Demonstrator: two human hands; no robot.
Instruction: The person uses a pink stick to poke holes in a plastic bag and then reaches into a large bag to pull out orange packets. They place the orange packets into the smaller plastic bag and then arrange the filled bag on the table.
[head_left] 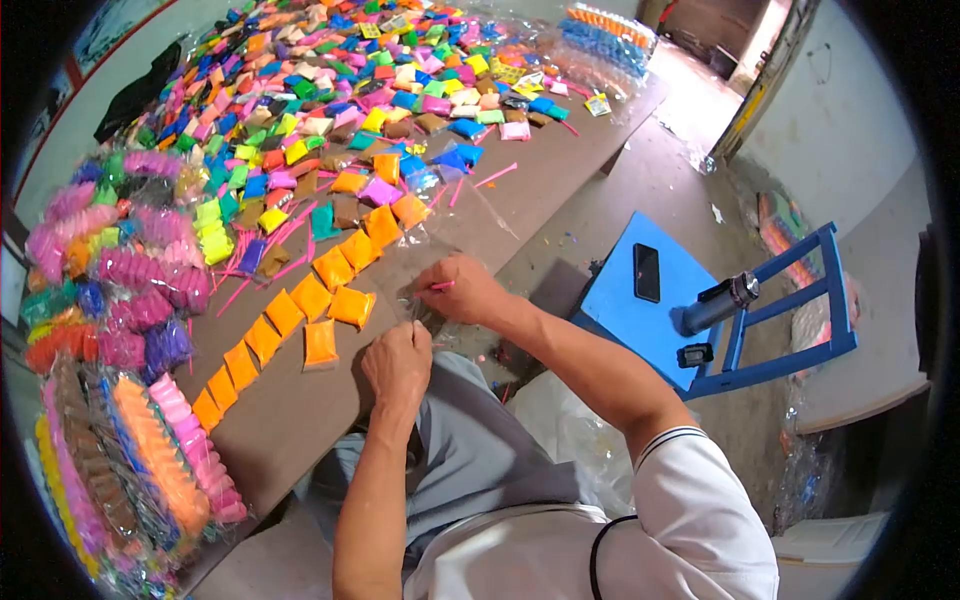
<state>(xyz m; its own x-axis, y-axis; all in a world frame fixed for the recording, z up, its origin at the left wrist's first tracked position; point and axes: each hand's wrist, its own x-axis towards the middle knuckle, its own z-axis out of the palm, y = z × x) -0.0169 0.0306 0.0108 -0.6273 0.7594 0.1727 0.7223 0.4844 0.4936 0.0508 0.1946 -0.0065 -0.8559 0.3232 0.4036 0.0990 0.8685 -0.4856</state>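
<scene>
My right hand (456, 288) is closed at the table's near edge, with a thin pink plastic stick (441, 286) showing between its fingers. Close by, my left hand (398, 362) has its fingers curled together; whatever they hold, if anything, is hidden. Transparent plastic film (425, 250) lies just beyond my right hand. A slanting row of flat orange packets (284, 313) runs across the table to the left of my hands. One more orange packet (320, 344) lies apart from the row, nearest my left hand.
A large heap of small coloured packets (330, 90) covers the brown table's (262, 440) far side. Bagged stacks of packets (165, 450) line the left. At right, a blue chair (625, 290) bears a phone (647, 272) and a dark flask (720, 303).
</scene>
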